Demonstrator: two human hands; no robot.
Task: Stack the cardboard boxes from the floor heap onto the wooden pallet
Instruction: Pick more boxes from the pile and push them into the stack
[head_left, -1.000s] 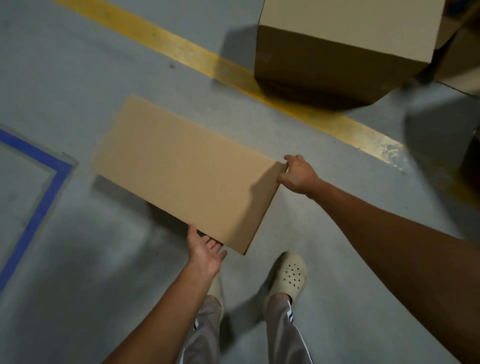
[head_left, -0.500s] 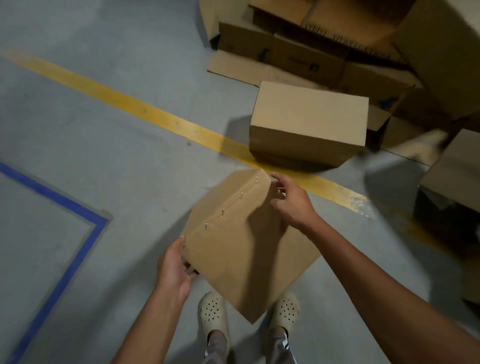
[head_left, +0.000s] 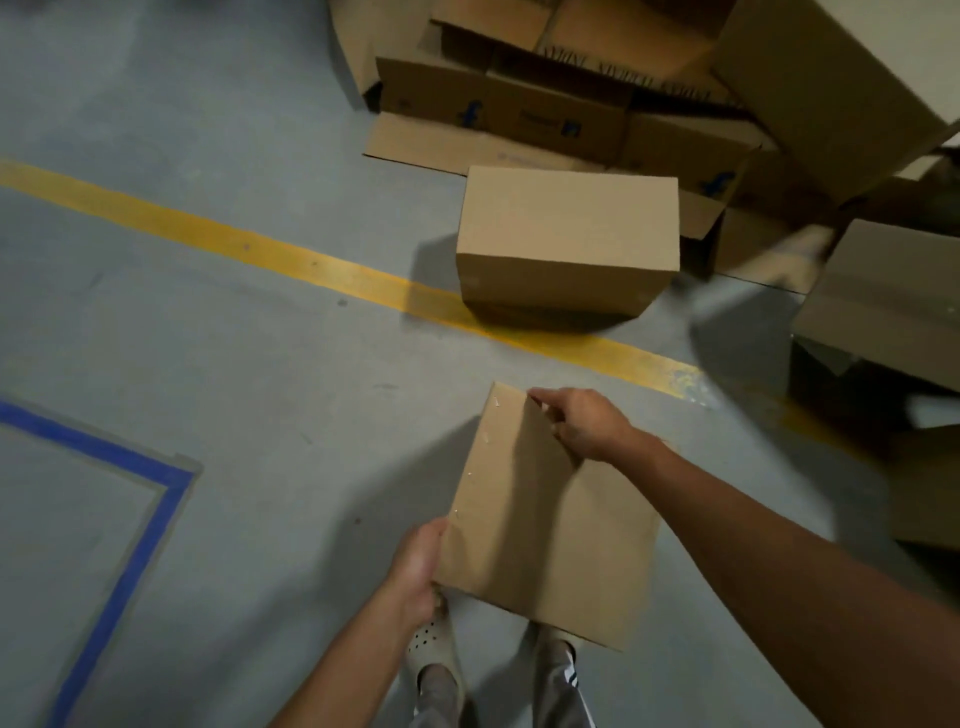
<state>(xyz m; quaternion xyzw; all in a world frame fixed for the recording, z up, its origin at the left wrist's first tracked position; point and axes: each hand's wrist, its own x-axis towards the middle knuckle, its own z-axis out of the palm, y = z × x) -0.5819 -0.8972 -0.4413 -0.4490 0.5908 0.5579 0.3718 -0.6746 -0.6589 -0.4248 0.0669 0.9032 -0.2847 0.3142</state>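
1 box (head_left: 545, 530) between 2 hands (head_left: 415, 566) (head_left: 587, 423)

Bare floor (head_left: 218, 332) lies open to the left — a closed box (head_left: 566, 244) and heaped cartons (head_left: 597, 93) block ahead.

A warehouse or storage hall: the grey concrete floor (head_left: 208, 332) carries a painted yellow line (head_left: 260, 250) slanting across the middle and a blue line (head_left: 136, 540) cornering at lower left, while plain cardboard boxes (head_left: 550, 109) lie heaped at upper right.
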